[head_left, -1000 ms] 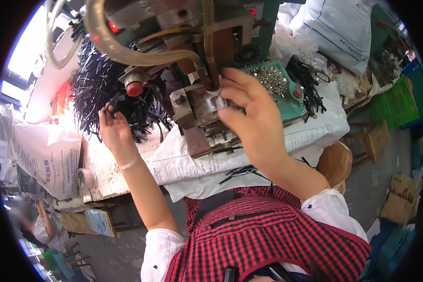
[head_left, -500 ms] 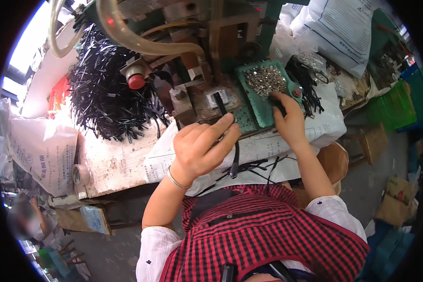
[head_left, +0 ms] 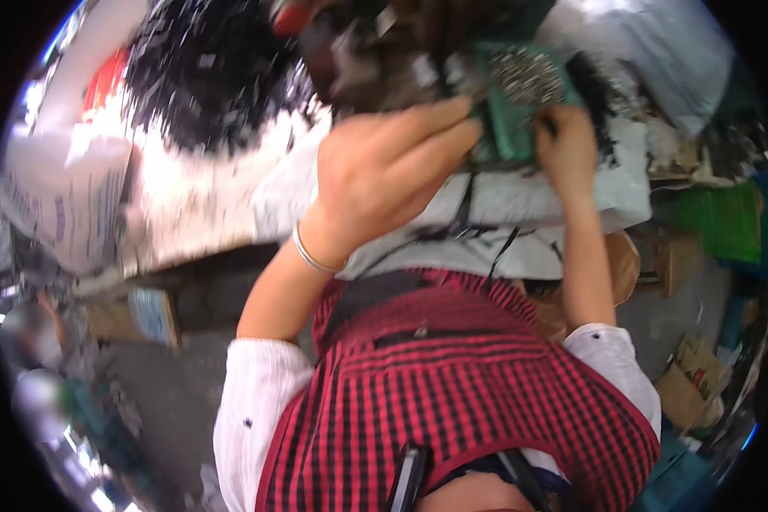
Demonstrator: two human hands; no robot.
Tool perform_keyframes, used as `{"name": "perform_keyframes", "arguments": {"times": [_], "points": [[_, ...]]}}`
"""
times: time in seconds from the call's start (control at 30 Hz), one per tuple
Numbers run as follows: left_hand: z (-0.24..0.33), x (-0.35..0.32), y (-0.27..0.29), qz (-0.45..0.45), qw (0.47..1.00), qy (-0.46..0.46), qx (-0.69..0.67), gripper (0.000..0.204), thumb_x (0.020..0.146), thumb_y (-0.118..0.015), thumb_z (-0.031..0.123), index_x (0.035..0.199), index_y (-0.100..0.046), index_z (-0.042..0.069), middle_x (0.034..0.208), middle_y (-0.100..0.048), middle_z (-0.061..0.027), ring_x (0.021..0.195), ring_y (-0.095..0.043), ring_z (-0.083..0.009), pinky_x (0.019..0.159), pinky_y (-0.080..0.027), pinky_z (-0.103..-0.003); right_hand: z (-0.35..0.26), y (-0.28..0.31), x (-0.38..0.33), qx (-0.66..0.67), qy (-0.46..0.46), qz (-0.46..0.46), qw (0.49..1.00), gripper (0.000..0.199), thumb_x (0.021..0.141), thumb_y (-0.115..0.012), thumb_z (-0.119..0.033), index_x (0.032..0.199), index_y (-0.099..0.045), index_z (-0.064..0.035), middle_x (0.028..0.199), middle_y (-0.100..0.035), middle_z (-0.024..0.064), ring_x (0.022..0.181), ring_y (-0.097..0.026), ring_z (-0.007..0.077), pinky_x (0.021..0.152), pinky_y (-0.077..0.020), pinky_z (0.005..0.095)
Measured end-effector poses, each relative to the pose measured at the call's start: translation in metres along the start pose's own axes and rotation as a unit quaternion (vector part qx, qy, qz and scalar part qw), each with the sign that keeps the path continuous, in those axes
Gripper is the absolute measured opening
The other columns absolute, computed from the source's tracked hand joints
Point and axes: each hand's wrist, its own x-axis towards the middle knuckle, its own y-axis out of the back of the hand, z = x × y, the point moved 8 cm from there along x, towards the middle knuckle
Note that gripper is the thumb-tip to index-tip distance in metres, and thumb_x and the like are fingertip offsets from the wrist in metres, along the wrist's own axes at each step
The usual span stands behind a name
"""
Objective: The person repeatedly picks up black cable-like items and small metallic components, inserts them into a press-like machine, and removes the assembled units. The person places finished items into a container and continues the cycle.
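My left hand (head_left: 388, 166), with a bracelet at its wrist, is closed in a pinch in front of the machine's metal work plate (head_left: 363, 81). A thin black strap (head_left: 465, 205) hangs below its fingertips and appears to be held in them; blur hides the strap's upper end. My right hand (head_left: 569, 149) lies over the right edge of a green tray (head_left: 510, 136), fingers curled at a heap of small shiny metal pieces (head_left: 527, 75). Something dark shows between its thumb and fingers, too blurred to name.
A large pile of black straps (head_left: 213, 77) lies left of the machine, near a red knob (head_left: 292, 17). More dark straps (head_left: 593, 94) are right of the tray. White sacks stand left (head_left: 64, 196) and back right (head_left: 674, 60). A green crate (head_left: 730, 222) sits beyond the bench.
The view has tilted, so the bench sits higher in the picture, and it is blurred. My left hand has lifted nearer the camera. My right hand's fingers remain at the metal pieces.
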Motion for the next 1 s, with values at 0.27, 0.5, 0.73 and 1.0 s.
{"name": "perform_keyframes", "arguments": {"times": [0.27, 0.5, 0.73, 1.0], "points": [[-0.026, -0.219, -0.027, -0.592, 0.747, 0.291, 0.082, 0.021, 0.089, -0.072, 0.033, 0.096, -0.079, 0.015, 0.093, -0.076, -0.0112, 0.079, -0.073, -0.0324, 0.071, -0.059, -0.044, 0.005, 0.0, -0.007, 0.038, -0.08, 0.031, 0.996, 0.009, 0.092, -0.068, -0.015, 0.096, -0.067, -0.0066, 0.087, -0.072, 0.013, 0.083, -0.068, 0.0366, 0.08, -0.0526, 0.0454], [-0.034, -0.308, -0.084, -0.558, 0.766, 0.318, 0.023, 0.016, 0.079, -0.072, 0.025, 0.08, -0.076, 0.009, 0.079, -0.073, -0.015, 0.077, -0.072, -0.0359, 0.07, -0.058, -0.044, -0.002, -0.003, -0.001, 0.175, -0.125, 0.025, 0.976, 0.02, 0.095, -0.068, -0.011, 0.114, -0.07, -0.0046, 0.092, -0.074, 0.0107, 0.079, -0.069, 0.021, 0.077, -0.0523, 0.0329], [-0.042, -0.25, -0.076, -0.582, 0.671, 0.432, -0.157, 0.025, 0.08, -0.079, 0.03, 0.095, -0.08, 0.01, 0.086, -0.076, -0.0136, 0.081, -0.073, -0.0326, 0.076, -0.057, -0.042, -0.015, 0.005, 0.011, 0.18, -0.112, 0.034, 0.977, 0.017, 0.097, -0.067, -0.009, 0.11, -0.076, -0.0025, 0.101, -0.076, 0.0115, 0.089, -0.071, 0.0191, 0.086, -0.0514, 0.0299], [-0.177, -0.075, 0.052, -0.247, 0.881, 0.256, 0.312, 0.025, 0.08, -0.071, 0.006, 0.103, -0.078, 0.012, 0.113, -0.073, -0.006, 0.098, -0.067, -0.0273, 0.082, -0.055, -0.039, -0.011, 0.012, 0.002, 0.224, -0.113, 0.047, 0.967, 0.016, 0.095, -0.068, -0.008, 0.109, -0.076, -0.0025, 0.101, -0.076, 0.0112, 0.097, -0.071, 0.0218, 0.09, -0.0515, 0.0314]]}}
